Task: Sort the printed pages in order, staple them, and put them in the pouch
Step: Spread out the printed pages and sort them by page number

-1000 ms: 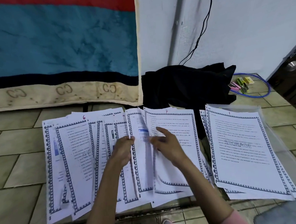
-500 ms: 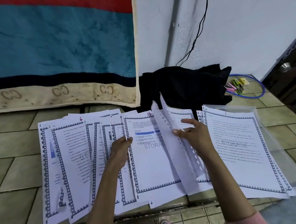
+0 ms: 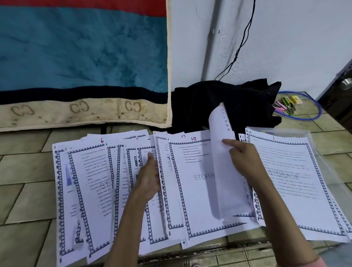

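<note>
Printed pages fanned across a tiled floor ledge, one sheet lifted on edge by the right hand.

Compared with half a second ago, the lifted sheet [image 3: 224, 161] stands more upright and has swung right, uncovering a page marked "10" [image 3: 196, 183] in red ink with a grey "STORA…" watermark. The right hand [image 3: 244, 160] pinches that sheet, index finger pointing left along it. The left hand [image 3: 149, 180] lies with fingers straight, pressing the overlapped pages left of centre, where it was before. A page marked "6" [image 3: 92, 190] lies near the ledge's left end. At the right end, the stack topped by page "1" [image 3: 293, 179], watermarked "STORAGE", rests on a clear pouch [image 3: 324, 151]. The blanket [image 3: 73, 57] behind shows a repeated "CC" motif.
</note>
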`<action>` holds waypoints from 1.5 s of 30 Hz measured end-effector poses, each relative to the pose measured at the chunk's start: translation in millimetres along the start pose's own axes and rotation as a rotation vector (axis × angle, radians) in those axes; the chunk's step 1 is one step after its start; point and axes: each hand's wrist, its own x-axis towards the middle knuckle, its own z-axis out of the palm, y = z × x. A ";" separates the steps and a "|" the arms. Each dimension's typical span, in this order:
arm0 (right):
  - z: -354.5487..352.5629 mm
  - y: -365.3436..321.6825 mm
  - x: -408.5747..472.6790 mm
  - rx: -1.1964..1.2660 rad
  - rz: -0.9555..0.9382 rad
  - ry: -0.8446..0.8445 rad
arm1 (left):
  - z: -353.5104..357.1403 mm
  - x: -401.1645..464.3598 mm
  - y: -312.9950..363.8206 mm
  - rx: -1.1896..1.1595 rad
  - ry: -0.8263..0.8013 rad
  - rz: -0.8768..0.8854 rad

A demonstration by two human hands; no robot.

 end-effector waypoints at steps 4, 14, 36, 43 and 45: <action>32.6 -21.6 -20.0 0.119 0.023 -0.350 | 21.7 -8.3 3.1 -0.036 -0.151 -0.051; 46.5 1.5 -11.5 0.034 -0.180 -0.343 | 15.8 -20.3 -7.7 0.312 0.323 0.195; 49.0 -2.8 -12.4 -0.074 -0.158 -0.410 | -6.7 -17.6 -5.6 0.650 0.482 0.153; 50.1 -14.2 -20.1 0.027 -0.133 -0.458 | 16.7 -30.1 -0.1 0.277 0.029 0.137; 54.9 -19.7 -23.9 0.078 -0.106 -0.467 | 30.9 -36.9 -3.4 0.219 -0.100 0.144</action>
